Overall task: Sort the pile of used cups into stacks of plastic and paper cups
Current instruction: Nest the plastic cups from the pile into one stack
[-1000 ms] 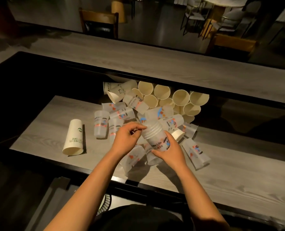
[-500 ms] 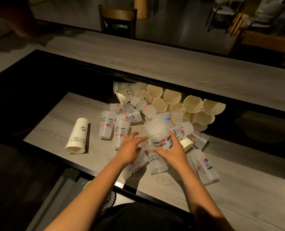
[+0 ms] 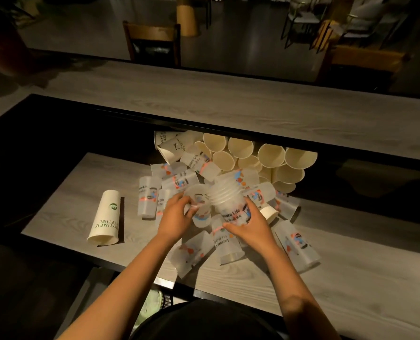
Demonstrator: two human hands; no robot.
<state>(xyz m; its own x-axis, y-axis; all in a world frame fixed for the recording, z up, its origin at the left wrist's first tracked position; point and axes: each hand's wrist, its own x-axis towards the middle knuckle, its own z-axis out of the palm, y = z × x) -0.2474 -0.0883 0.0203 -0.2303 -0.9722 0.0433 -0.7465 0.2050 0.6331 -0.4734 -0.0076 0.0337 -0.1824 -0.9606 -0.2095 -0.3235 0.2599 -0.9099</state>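
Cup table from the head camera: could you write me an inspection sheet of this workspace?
Surface: grey wood-grain table with a dark edge.
Job's things: nested plastic stack; single plastic cup; loose plastic cups lying around the hands; paper cups piled at the back, mouths toward the camera; lone paper cup on its side at the left.
Clutter: nothing seen.
Hands: left hand grips the single plastic cup; right hand holds the nested plastic stack.
Cables: nothing seen.
Surroundings: dim room, wooden chair beyond a second tabletop.
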